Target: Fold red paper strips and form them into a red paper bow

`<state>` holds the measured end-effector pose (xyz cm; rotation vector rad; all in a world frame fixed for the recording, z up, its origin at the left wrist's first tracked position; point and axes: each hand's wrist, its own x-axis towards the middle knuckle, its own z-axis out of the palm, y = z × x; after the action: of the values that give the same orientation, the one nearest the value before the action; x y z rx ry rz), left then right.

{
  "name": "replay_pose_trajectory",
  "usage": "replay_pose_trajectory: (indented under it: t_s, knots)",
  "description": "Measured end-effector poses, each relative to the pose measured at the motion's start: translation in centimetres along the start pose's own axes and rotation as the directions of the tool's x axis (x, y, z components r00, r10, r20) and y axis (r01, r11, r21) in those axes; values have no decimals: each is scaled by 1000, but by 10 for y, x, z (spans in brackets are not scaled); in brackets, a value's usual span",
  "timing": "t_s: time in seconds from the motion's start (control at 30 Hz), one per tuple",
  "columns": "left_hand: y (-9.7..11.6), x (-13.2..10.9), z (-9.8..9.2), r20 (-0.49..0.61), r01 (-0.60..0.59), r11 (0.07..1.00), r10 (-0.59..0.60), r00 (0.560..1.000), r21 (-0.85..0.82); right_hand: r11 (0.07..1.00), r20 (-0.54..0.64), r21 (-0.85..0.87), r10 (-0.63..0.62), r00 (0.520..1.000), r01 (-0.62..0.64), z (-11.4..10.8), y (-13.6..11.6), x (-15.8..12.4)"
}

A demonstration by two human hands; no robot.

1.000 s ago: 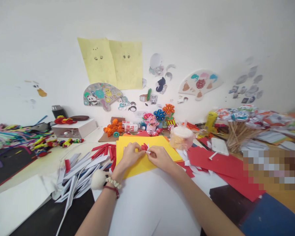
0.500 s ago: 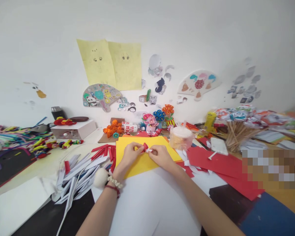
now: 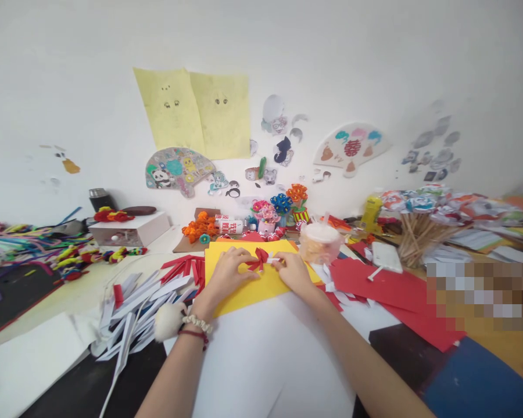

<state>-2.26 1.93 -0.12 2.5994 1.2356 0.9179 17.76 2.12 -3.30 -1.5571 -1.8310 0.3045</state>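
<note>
A small folded piece of red and white paper (image 3: 260, 259) lies between my hands over the yellow sheets (image 3: 239, 295). My left hand (image 3: 232, 271) is at its left side, thumb and fingers apart, with the fingertips close to the red folds. At the right end, my right hand (image 3: 293, 271) pinches the white part between thumb and finger. Below the yellow sheets is a large white sheet (image 3: 265, 354).
Folded white strips (image 3: 135, 313) and red strips (image 3: 185, 268) lie at the left. A lidded plastic cup (image 3: 320, 242) stands just beyond my right hand. Red sheets (image 3: 396, 296) and a white device (image 3: 387, 256) are at the right. Paper flowers (image 3: 265, 216) stand behind.
My left hand has moved slightly left and its fingers have spread from the red paper. More of the red folds show now. My right hand has shifted a little right.
</note>
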Motion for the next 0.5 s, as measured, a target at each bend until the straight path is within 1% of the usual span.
replay_pose_trajectory:
  t_s: [0.1,0.23,0.37,0.5]
  knots:
    - [-1,0,6,-31,-38,998,40,999,58,1000,20,2,-3,1000,3,-1,0,1]
    - [3,-1,11,4,-95,987,96,995,132,1000,21,-7,-13,1000,13,0,2,1]
    - [7,-2,11,-16,-94,976,99,995,196,1000,8,-4,-31,1000,31,2,3,0]
    - [9,-2,12,-25,-83,978,90,996,193,998,-51,7,-55,997,55,-1,0,0]
